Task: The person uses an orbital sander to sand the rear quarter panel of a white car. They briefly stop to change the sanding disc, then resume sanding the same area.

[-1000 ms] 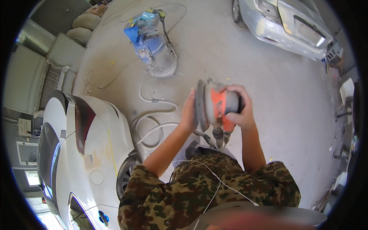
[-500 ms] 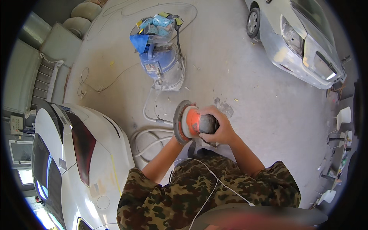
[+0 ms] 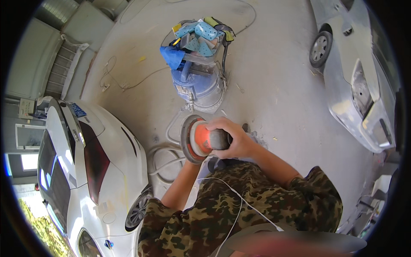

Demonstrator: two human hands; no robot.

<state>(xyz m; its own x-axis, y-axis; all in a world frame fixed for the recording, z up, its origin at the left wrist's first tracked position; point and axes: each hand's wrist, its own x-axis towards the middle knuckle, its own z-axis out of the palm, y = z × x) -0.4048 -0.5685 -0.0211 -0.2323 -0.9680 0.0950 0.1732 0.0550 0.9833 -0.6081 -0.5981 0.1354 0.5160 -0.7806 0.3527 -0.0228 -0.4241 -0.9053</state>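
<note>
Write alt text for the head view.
A person's right grip holds an orange orbital sander, the left forearm running behind its disc. Beyond stands a blue vacuum; a white car is at left, a silver car at right.

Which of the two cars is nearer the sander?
The white car at left, dark red tail light showing; the patchy silver car, upper right, stands farther from the sander.

Left hand hidden behind the orange-and-grey sander (image 3: 204,139)
</note>
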